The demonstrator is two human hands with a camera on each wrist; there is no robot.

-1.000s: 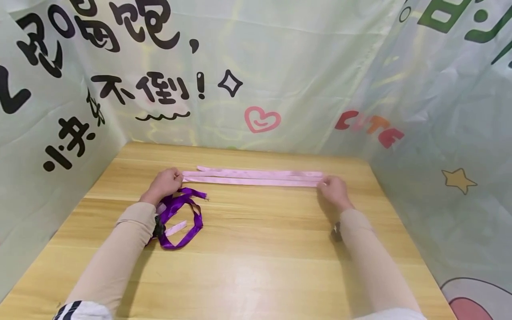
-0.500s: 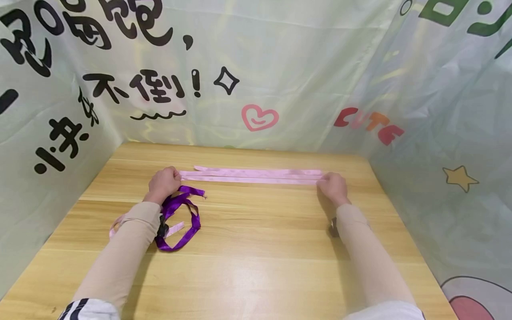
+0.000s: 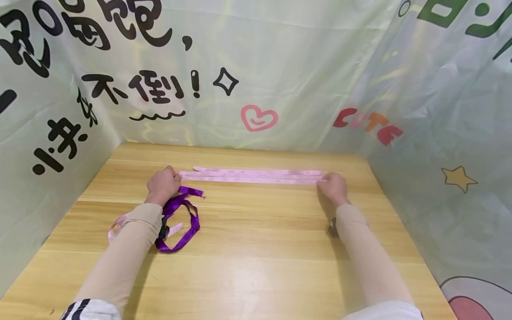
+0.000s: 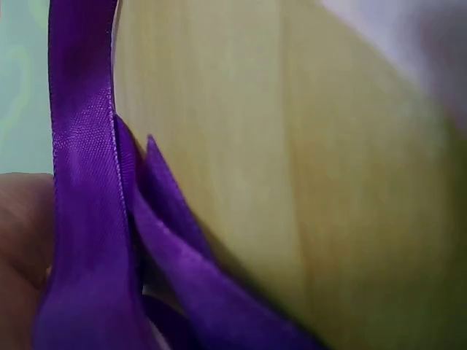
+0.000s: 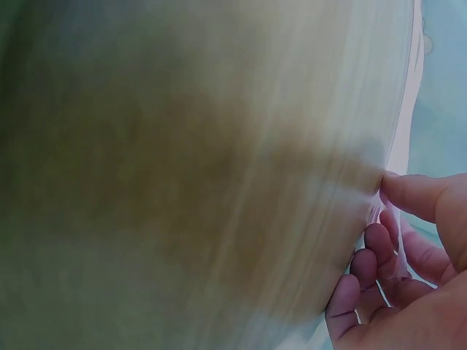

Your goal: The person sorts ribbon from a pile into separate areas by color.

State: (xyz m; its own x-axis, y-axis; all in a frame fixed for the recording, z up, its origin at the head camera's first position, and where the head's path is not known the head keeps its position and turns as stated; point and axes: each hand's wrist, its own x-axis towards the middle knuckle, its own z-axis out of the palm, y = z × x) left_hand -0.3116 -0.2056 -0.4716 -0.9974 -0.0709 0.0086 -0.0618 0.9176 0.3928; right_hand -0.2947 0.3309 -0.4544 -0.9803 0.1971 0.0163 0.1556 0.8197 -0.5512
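Note:
Side-by-side strands of pink ribbon stretch straight across the far part of the table. The left hand pinches the ribbon's left end. At the other end the right hand pinches it between thumb and fingers; in the right wrist view the thumb of that hand presses on the pink strip. A purple ribbon lies in a loose loop beside the left wrist, partly hidden by the forearm. In the left wrist view this purple ribbon fills the near side and covers most of the hand.
A loop of pink ribbon shows left of the left forearm, and a short pink tail lies inside the purple loop. Printed cloth walls enclose the wooden table at the back and sides.
The head view has shifted slightly. Both hands keep their hold on the stretched pink ribbon, and a pink loop now shows left of the left forearm.

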